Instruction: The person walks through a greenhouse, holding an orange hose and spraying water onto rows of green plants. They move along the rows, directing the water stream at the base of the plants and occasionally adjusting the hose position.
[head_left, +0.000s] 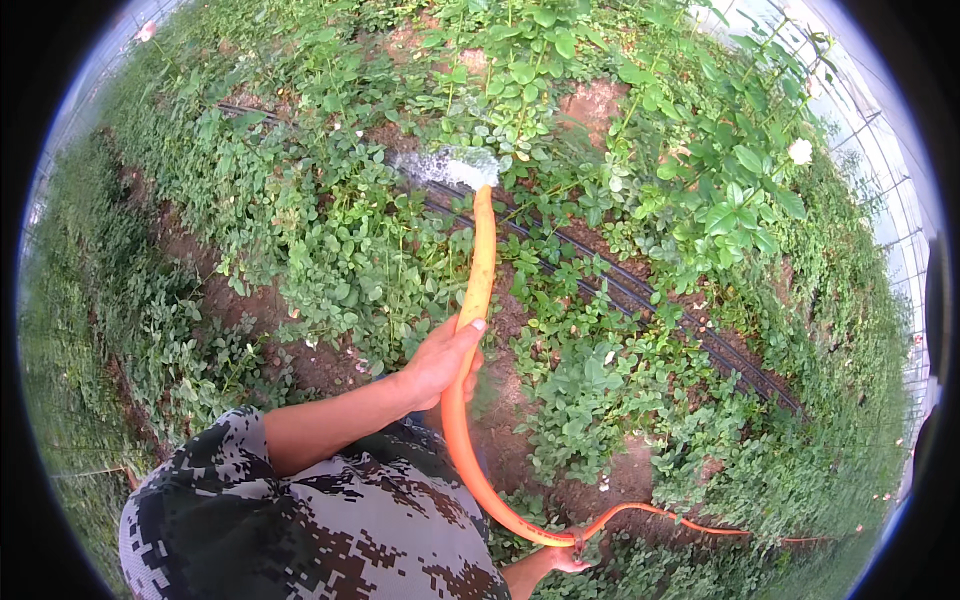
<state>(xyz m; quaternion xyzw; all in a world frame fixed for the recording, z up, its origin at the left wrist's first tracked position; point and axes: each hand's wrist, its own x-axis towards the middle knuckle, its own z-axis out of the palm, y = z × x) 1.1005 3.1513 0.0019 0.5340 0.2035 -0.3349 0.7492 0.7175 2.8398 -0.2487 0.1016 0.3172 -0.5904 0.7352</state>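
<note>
An orange garden hose (466, 442) curves up past my camouflage-patterned shirt. My left hand (444, 364) grips it partway along, thumb on top and fingers wrapped beneath. Beyond that hand the hose looks yellower, and its open end points away from me among the leaves. Water (454, 166) gushes from this end and splashes toward the left, over the soil and foliage. Lower down, my right hand (564, 556) holds the hose near my right side; leaves and the hose partly hide its fingers.
Leafy rose bushes (735, 210) surround me, one bearing a white bloom (800, 151). Several black irrigation tubes (637, 289) run diagonally across the brown soil (510, 390). The hose trails off among plants at lower right. Pale sheeting with a wire grid (877, 142) stands along the right.
</note>
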